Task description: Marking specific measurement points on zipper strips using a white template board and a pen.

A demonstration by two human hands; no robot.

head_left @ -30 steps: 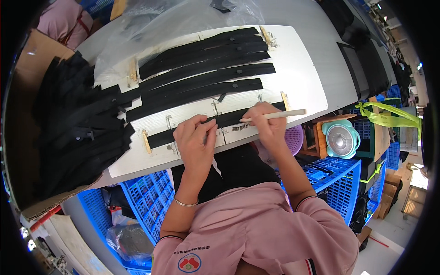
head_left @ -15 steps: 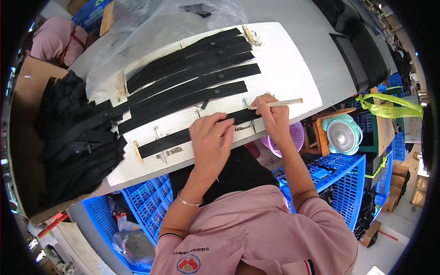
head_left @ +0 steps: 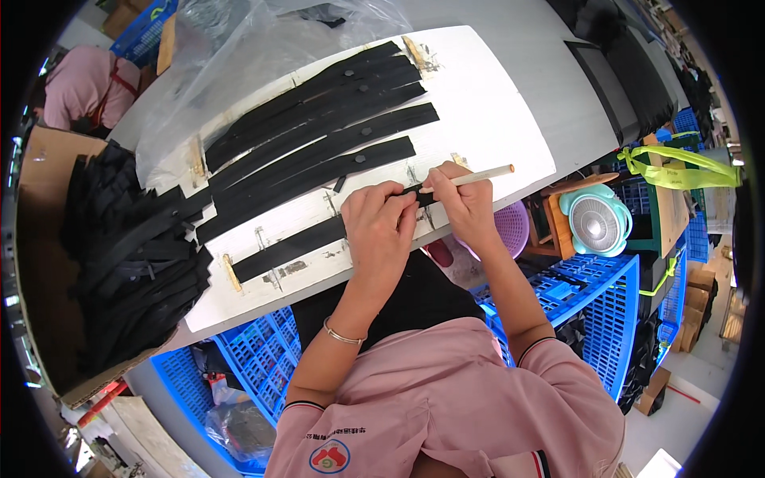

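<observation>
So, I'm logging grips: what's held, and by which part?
The right hand holds a pale stick near its left end. Left hand: can't tell.

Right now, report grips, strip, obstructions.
Left grip on nearest black strip. Right grip holding white pen. Strip on white board, partly covered. Black scrap just beyond.

The strips (head_left: 291, 248) are black, the board (head_left: 482, 103) white — the pen (head_left: 488, 174) pale cream.

You have a black strip (head_left: 299, 245) of matt cloth before you on a smooth white board (head_left: 486, 103), scuffed in patches; the plastic sheet (head_left: 191, 92) is clear and glossy, your bracelet (head_left: 343, 338) shiny metal, the box (head_left: 49, 163) matt brown cardboard
</observation>
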